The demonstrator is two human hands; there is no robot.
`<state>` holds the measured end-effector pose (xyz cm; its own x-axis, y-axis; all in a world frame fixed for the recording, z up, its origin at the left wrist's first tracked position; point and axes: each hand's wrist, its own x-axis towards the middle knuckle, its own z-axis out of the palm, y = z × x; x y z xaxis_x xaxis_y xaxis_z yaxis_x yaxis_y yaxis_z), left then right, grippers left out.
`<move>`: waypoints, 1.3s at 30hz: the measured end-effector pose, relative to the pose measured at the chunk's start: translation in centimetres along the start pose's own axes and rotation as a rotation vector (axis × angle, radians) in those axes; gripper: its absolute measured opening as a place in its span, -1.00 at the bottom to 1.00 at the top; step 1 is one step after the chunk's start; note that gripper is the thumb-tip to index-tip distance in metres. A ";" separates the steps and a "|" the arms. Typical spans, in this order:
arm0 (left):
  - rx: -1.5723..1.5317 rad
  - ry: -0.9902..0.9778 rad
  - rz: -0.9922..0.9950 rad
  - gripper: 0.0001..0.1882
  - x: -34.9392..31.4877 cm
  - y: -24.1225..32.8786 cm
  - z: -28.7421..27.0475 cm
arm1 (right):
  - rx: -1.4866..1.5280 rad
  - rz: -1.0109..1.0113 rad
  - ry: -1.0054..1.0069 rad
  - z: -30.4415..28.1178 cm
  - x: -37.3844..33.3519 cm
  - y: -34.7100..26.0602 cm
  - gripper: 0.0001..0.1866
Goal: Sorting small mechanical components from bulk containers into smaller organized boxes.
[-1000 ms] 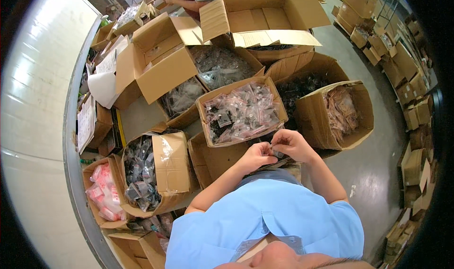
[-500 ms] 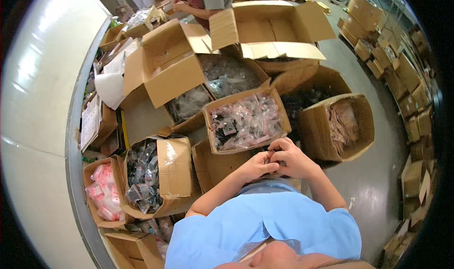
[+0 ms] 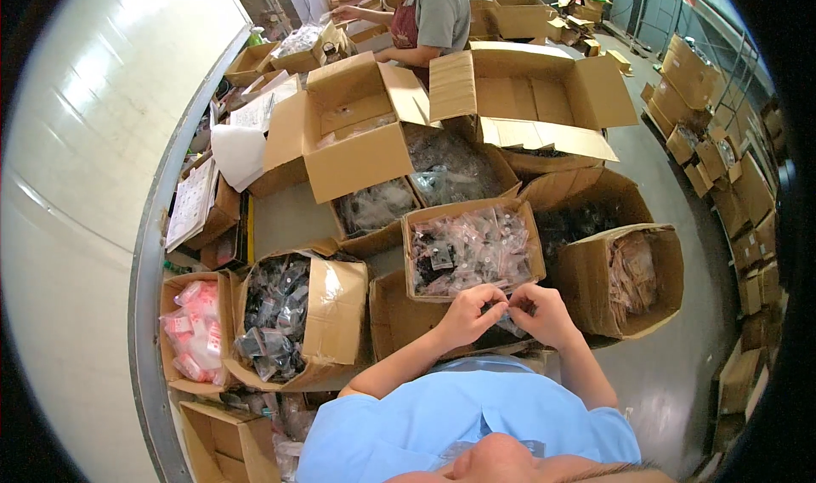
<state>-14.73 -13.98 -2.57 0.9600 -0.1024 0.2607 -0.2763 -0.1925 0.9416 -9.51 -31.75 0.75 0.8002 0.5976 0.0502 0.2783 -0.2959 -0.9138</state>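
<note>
Close in front of my blue shirt, my left hand [image 3: 470, 315] and my right hand [image 3: 544, 315] meet with thumbs and fingertips pinched together. A small clear plastic bag [image 3: 507, 324] hangs between them, gripped near its top; its contents are too small to make out. Just beyond my fingers stands a cardboard box [image 3: 409, 266] filled with small clear bags [image 3: 476, 249] that have reddish edges and hold dark parts. Below my left forearm lies part of a lower open carton [image 3: 393, 309].
To the left are a carton of black bagged parts [image 3: 276, 313] and a box of pink-and-white packets [image 3: 194, 330]. A carton of flat brownish bags [image 3: 633, 279] stands right. Large open cartons [image 3: 527, 92] rise beyond. A person [image 3: 438, 20] works at the far side.
My view has tilted up, so the boxes sit lower and further right. My fingers, overlapped before, now pinch side by side, and the clear bag shows between them.
</note>
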 end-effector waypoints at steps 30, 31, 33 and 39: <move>0.404 -0.070 -0.226 -0.72 12.8 -4.2 -16.5 | 0.077 0.104 -0.022 -1.5 -0.3 2.7 -0.84; 0.409 -0.233 -0.358 -0.67 12.3 -3.3 -14.7 | 0.050 0.115 -0.030 -1.6 -0.3 2.7 -0.84; 0.599 -0.412 -0.202 -0.61 10.7 -4.3 -12.9 | 0.042 0.128 -0.050 -1.5 -0.1 2.2 -0.86; 0.784 -0.215 -0.112 -0.45 8.8 -6.2 -10.2 | 0.030 0.068 -0.097 -0.8 -0.3 1.8 -0.84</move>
<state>-4.08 -3.71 -3.88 0.9760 -0.2115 0.0519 -0.2075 -0.8310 0.5161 -8.84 -33.04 -0.65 0.7609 0.6469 -0.0504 0.2078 -0.3165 -0.9256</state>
